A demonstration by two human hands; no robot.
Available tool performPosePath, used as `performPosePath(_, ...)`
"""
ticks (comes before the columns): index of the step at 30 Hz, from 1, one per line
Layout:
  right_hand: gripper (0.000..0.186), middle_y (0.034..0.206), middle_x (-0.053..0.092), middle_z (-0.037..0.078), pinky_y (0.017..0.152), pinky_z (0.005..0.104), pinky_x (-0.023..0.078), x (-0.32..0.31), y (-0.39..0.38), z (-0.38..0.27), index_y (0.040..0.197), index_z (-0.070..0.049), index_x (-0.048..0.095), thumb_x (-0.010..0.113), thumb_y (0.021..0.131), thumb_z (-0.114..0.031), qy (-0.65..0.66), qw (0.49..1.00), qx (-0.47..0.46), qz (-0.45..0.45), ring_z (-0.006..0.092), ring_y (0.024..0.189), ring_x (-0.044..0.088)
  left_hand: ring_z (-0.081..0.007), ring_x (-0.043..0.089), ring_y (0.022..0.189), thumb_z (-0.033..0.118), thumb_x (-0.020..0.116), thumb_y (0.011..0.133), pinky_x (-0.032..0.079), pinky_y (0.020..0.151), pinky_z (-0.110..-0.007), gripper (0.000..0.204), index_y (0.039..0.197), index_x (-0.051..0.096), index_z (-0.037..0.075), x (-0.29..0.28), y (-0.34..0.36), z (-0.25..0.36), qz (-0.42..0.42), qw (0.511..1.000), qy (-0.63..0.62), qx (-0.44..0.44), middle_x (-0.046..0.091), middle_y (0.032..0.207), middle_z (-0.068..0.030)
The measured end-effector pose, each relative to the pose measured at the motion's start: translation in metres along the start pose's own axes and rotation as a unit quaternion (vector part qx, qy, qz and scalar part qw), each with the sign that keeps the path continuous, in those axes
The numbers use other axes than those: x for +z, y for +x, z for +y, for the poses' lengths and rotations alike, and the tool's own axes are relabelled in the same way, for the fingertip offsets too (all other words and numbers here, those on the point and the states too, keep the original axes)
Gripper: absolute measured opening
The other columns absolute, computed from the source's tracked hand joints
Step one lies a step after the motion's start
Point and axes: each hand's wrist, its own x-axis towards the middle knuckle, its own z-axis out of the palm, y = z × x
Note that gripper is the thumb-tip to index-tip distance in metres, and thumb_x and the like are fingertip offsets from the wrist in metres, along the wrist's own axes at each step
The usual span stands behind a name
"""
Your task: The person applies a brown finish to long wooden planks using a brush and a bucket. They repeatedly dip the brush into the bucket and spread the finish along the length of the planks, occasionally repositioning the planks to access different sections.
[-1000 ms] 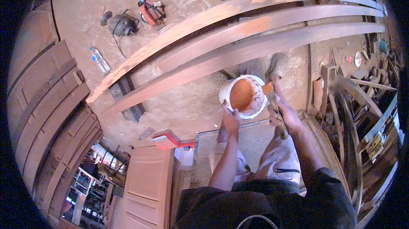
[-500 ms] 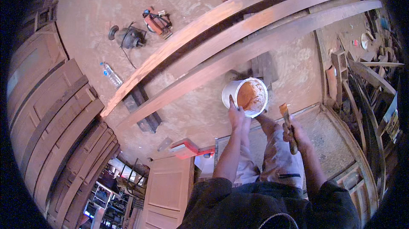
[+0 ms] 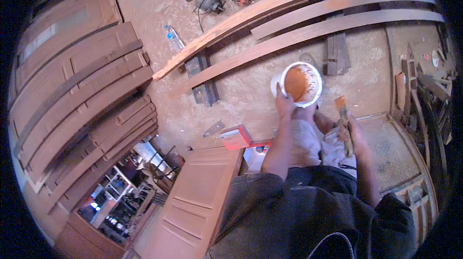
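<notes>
Head view: your left hand (image 3: 285, 104) has its fingers clasping a round white plastic bucket (image 3: 276, 83) of orange-brown paste (image 3: 295, 81) before your legs (image 3: 304, 143). Your right hand (image 3: 355, 132) has its fingers closed round a stained, orange-tipped paintbrush (image 3: 344, 118), near the bucket but apart.

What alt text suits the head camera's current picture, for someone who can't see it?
A person's left hand holds a white bucket containing an orange-brown substance, and the right hand grips an orange-tipped brush beside it. Beyond, three long wooden boards stretch over dark blocks on the floor; brown panelled pieces are stacked at left.
</notes>
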Motion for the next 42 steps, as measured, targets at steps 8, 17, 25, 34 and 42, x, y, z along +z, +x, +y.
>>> performPosePath(8,0.039,0.062,0.045,-0.001,0.046,0.0277,0.036,0.103,-0.035,0.039,0.095,-0.012,0.050,0.042,0.096,-0.050,-0.002,0.999,0.027,0.047,0.0098,0.042,0.037,-0.0400,0.060,0.106,0.011,0.062,0.077,0.047,0.090,-0.045,0.072,0.141,0.032,0.001,-0.081,-0.022,-0.108,0.143,0.983,-0.111,0.002,0.061,0.114,-0.0264)
performPosePath(17,0.047,0.061,0.042,-0.004,0.040,0.0221,0.032,0.295,0.052,0.139,0.141,-0.017,0.042,0.043,0.099,-0.040,-0.167,0.984,-0.066,-0.021,0.0054,0.045,0.036,-0.0301,0.064,0.094,0.005,0.054,0.075,0.049,0.088,-0.038,0.050,0.124,0.052,-0.001,-0.158,-0.001,-0.319,0.134,0.977,-0.161,-0.049,0.066,0.106,-0.0156)
performPosePath(25,0.048,0.066,0.060,0.015,0.053,0.0415,0.047,0.548,0.276,0.218,0.140,-0.016,0.042,0.051,0.096,-0.032,-0.480,0.805,-0.331,0.107,0.0308,0.057,0.059,-0.0261,0.058,0.105,0.006,0.054,0.084,0.046,0.088,-0.038,0.036,0.118,0.052,-0.006,-0.311,0.060,-0.360,0.010,0.950,-0.212,-0.229,0.059,0.118,-0.0216)
performPosePath(34,0.052,0.067,0.060,0.027,0.060,0.0514,0.048,0.632,0.377,0.265,0.140,-0.018,0.041,0.054,0.092,-0.031,-0.521,0.786,-0.307,0.129,0.0436,0.066,0.062,-0.0204,0.058,0.091,0.005,0.052,0.089,0.050,0.074,-0.031,0.043,0.131,0.042,0.002,-0.418,0.130,-0.411,0.129,0.850,-0.419,-0.292,0.057,0.109,-0.0112)
performPosePath(42,0.052,0.072,0.061,0.028,0.059,0.0518,0.048,0.652,0.406,0.269,0.141,-0.015,0.038,0.052,0.093,-0.026,-0.502,0.760,-0.365,0.195,0.0443,0.066,0.062,-0.0066,0.042,0.060,0.021,0.059,0.089,0.031,0.048,-0.023,0.032,0.116,0.049,0.008,-0.484,0.150,-0.455,0.150,0.877,-0.367,-0.271,0.053,0.083,0.0001)
